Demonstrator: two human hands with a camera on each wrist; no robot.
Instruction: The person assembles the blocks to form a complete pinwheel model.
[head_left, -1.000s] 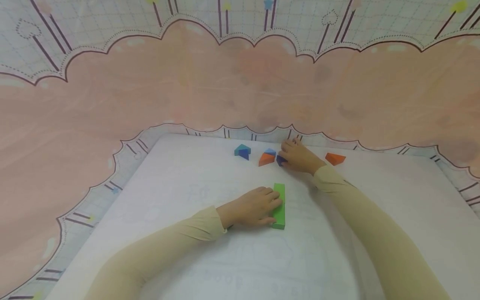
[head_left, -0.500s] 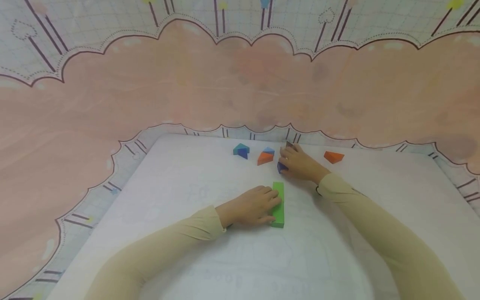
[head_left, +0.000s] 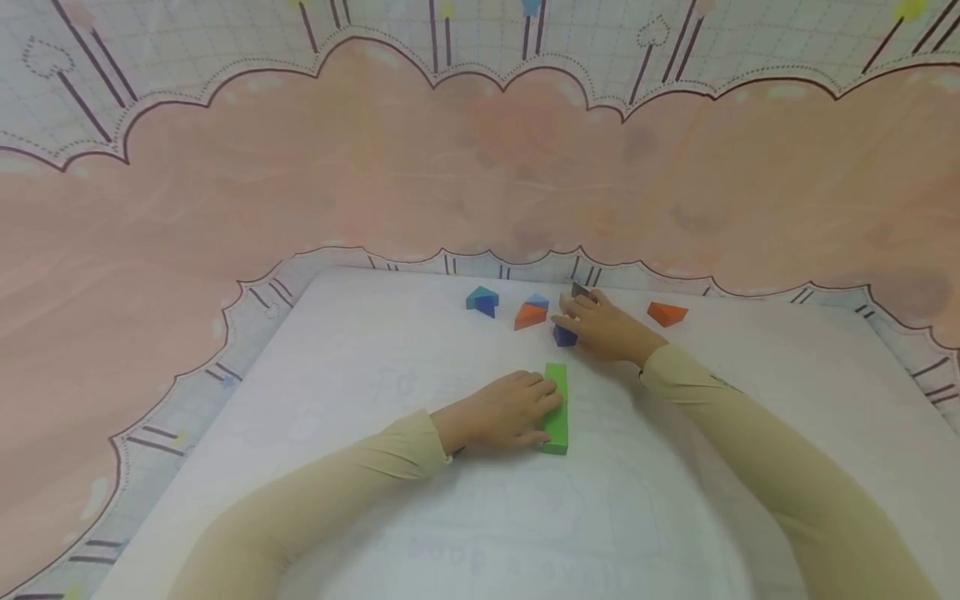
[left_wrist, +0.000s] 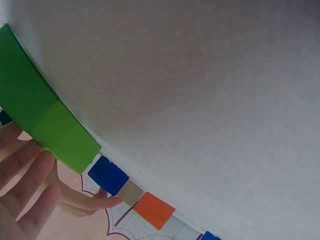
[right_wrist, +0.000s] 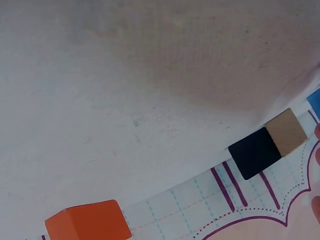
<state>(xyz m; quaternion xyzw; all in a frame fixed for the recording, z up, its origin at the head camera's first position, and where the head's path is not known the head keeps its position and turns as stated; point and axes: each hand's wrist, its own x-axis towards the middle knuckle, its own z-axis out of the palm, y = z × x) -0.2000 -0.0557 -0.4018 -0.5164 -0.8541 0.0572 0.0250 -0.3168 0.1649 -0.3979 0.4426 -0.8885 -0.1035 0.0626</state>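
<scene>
My left hand [head_left: 510, 411] lies against two green blocks [head_left: 556, 417] set end to end, its fingertips over their left side. The left wrist view shows its fingers spread beside the lighter green block [left_wrist: 67, 137]. My right hand [head_left: 609, 327] is farther back, its fingers loosely extended above a dark blue block [head_left: 565, 335]. In the left wrist view one right fingertip reaches past this blue block [left_wrist: 108, 176], with the thumb right at its edge. Behind the right fingers stands a dark block [head_left: 579, 290] with a beige block [right_wrist: 286, 132] beside it, largely hidden in the head view.
Left of the right hand are an orange block [head_left: 531, 315] and a light blue one [head_left: 537, 300]. Farther left, a teal block [head_left: 478, 297] stands by a blue piece [head_left: 486, 307]. Another orange block [head_left: 667, 313] lies right. A patterned cloth [head_left: 480, 167] rises beyond the white tabletop [head_left: 337, 350].
My right hand has drawn the dark blue block nearer, towards the green blocks, and its fingers have since loosened. The dark block behind has come into view. My left hand stays put.
</scene>
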